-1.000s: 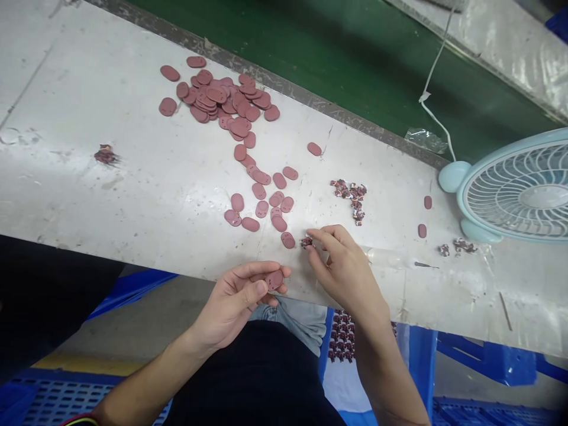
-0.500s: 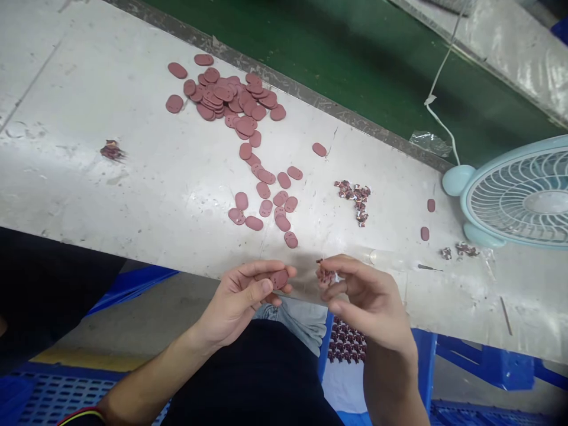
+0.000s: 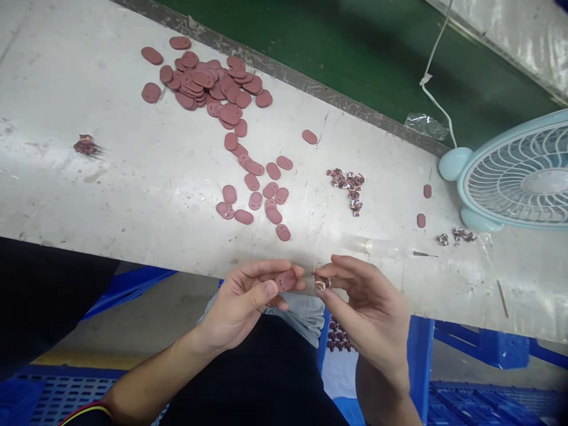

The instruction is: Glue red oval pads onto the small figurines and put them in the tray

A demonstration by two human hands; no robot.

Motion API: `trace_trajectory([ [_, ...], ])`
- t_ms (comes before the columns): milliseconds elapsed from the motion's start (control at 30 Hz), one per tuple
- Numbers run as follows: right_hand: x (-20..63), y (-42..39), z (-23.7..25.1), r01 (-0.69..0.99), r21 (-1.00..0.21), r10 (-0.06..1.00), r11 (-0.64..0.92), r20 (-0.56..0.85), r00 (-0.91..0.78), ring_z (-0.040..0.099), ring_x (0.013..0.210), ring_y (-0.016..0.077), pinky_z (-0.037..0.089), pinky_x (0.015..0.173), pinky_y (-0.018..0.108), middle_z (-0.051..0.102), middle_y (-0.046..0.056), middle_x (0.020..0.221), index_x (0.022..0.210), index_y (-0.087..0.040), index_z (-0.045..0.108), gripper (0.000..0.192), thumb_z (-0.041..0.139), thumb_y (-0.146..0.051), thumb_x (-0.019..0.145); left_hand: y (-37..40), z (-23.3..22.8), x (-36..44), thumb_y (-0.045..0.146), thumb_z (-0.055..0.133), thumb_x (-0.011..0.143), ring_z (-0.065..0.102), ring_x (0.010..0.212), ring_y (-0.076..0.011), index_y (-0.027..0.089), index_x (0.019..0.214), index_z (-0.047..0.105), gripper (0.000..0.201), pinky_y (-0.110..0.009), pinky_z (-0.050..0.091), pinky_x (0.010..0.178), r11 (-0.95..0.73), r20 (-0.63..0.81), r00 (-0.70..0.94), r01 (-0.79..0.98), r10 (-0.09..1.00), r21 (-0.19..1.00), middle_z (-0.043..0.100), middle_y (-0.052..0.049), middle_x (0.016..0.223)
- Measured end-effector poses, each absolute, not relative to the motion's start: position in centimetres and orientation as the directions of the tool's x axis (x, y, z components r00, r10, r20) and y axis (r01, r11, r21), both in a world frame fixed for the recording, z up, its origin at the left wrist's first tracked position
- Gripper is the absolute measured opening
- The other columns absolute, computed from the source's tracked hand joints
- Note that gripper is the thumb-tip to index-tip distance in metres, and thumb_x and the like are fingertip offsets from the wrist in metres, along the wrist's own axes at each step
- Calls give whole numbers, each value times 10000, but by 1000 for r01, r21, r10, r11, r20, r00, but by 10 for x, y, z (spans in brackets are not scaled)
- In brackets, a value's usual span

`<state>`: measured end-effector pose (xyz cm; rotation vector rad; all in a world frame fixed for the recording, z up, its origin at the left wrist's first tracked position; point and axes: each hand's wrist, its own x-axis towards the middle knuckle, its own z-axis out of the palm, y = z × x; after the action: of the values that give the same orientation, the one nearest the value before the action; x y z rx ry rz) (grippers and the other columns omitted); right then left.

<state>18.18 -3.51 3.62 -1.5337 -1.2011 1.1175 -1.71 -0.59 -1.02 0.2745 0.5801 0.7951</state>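
Between thumb and fingers, my left hand (image 3: 251,305) holds a dark-red oval disc (image 3: 285,280) with small holes in its face. Just to its right, my right hand (image 3: 370,313) pinches a small brown-and-white figure-like piece (image 3: 322,284) by its edge. The two parts are close together but apart, over the table's near edge. Beyond my hands lies a loose trail of the same oval discs (image 3: 274,214), leading back to a large heap (image 3: 208,83). A cluster of small brown-and-white pieces (image 3: 350,183) sits farther right.
A light-blue fan (image 3: 523,177) stands at the right. Near it lie a thin pointed tool (image 3: 425,254) and a few small pieces (image 3: 464,235). A dark clump (image 3: 86,145) is at the left. Below the edge, a blue crate (image 3: 419,361) holds rows of brown pieces.
My right hand has turned the small brown-and-white piece and brought it nearer the disc, now pinched at the fingertips. My left hand keeps the disc. The view has shifted slightly.
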Motion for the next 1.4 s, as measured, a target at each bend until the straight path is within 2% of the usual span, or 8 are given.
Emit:
trace_trajectory([
  [133, 178, -37, 33, 395, -918, 986, 11, 77, 151, 705, 958, 219, 606, 843, 405, 728, 18, 1039, 1213, -329, 687, 471, 721, -25, 855, -8, -11, -15, 213, 685, 938, 724, 1109, -208, 226, 1168, 750, 239, -172, 624, 754, 681, -373, 570, -606, 732, 411, 770, -67, 1194],
  [267, 177, -35, 35, 504, -858, 984, 99, 161, 80, 671, 955, 221, 568, 762, 395, 672, 46, 1078, 1178, -308, 732, 499, 683, 51, 834, -6, -10, -12, 206, 689, 936, 726, 1105, -199, 234, 1164, 750, 237, -170, 621, 767, 679, -367, 572, -599, 734, 424, 766, -56, 1206],
  [433, 177, -38, 40, 319, -947, 980, 36, 96, 174, 671, 916, 224, 587, 740, 410, 593, 59, 1033, 1100, -269, 771, 392, 668, 19, 855, -5, -9, -8, 192, 739, 898, 739, 1054, -190, 250, 1126, 766, 236, -170, 610, 738, 644, -347, 545, -596, 763, 481, 775, -47, 1186],
  [567, 177, -39, 45, 194, -981, 999, -8, -1, 36, 694, 891, 224, 606, 738, 399, 695, 57, 988, 1156, -265, 751, 393, 675, -5, 871, -7, -11, -6, 195, 762, 880, 732, 1065, -193, 258, 1129, 763, 256, -195, 606, 780, 603, -321, 519, -588, 792, 538, 764, -57, 1213],
  [767, 174, -35, 50, 146, -985, 995, -97, -100, -11, 710, 787, 164, 634, 731, 333, 746, 16, 942, 1142, -277, 756, 337, 706, -60, 889, -10, -11, -7, 168, 793, 849, 734, 1053, -184, 244, 1064, 764, 230, -258, 606, 913, 571, -283, 509, -598, 813, 562, 779, -44, 1168],
  [900, 172, -33, 50, 137, -981, 989, -138, -143, -30, 718, 775, 168, 650, 767, 358, 763, 19, 952, 1131, -275, 764, 307, 715, -84, 896, -10, -9, -5, 169, 832, 807, 756, 952, -182, 214, 991, 756, 204, -270, 622, 855, 599, -322, 513, -590, 796, 542, 791, -63, 1112],
  [1100, 174, -33, 51, 149, -974, 983, -172, -179, -33, 726, 832, 163, 635, 709, 291, 766, 25, 1037, 1166, -292, 752, 344, 719, -78, 898, -9, -5, -2, 181, 812, 822, 746, 934, -198, 176, 795, 749, 69, -289, 606, 842, 593, -326, 510, -550, 796, 588, 797, -77, 1054],
  [1400, 172, -36, 45, 65, -981, 983, -182, -182, 1, 727, 921, 190, 644, 781, 327, 751, 32, 1057, 1157, -311, 743, 323, 691, -92, 926, -14, -5, -4, 157, 737, 885, 720, 1117, -258, 211, 881, 796, 79, -356, 593, 978, 551, -350, 446, -484, 824, 680, 774, -76, 1174],
])
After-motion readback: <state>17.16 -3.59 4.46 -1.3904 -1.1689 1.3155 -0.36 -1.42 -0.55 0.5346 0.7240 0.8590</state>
